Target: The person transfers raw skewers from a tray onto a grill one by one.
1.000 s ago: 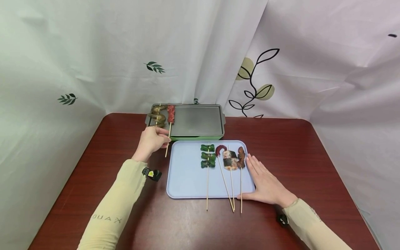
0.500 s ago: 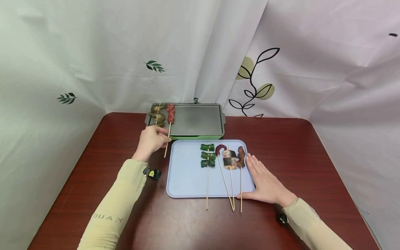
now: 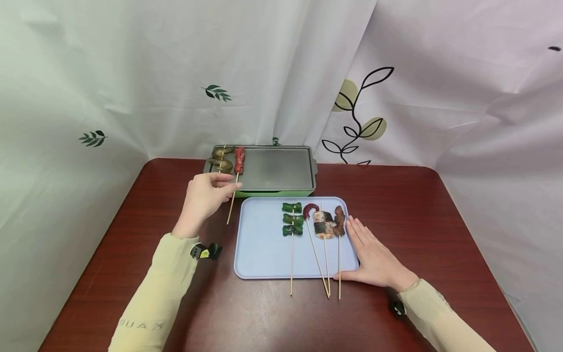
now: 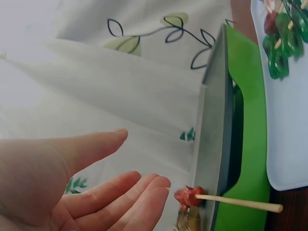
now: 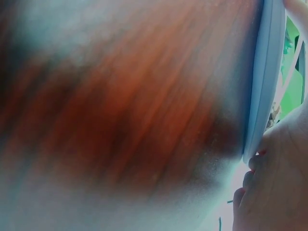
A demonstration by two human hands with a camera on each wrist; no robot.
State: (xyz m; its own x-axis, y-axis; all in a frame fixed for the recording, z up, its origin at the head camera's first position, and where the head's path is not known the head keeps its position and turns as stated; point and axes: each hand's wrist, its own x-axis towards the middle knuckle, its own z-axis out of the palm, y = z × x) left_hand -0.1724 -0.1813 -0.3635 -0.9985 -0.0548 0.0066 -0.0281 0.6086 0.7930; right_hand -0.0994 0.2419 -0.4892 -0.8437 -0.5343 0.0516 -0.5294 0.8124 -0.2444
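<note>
the grill [image 3: 278, 168] is apparently being loaded: the red skewer [image 3: 239, 161] is laid on it, unheld by the left fingers [image 4: 108, 190], spread and empty. the tray [image 3: 259, 244] is touched by straight, empty right fingers [image 3: 362, 234]; the green skewer [image 3: 288, 219] should perhaps be picked up next. the reddish tabletop [image 3: 396, 205] is bordered by white curtains [image 3: 176, 58].

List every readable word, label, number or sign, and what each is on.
"UAX", probably, on the left sleeve; a partial letter precedes it.
Right sleeve: faint marks near the cuff, too small to read.
Left wrist device: yellow patch, too small to read.
Tray and grill: no readable text.
</note>
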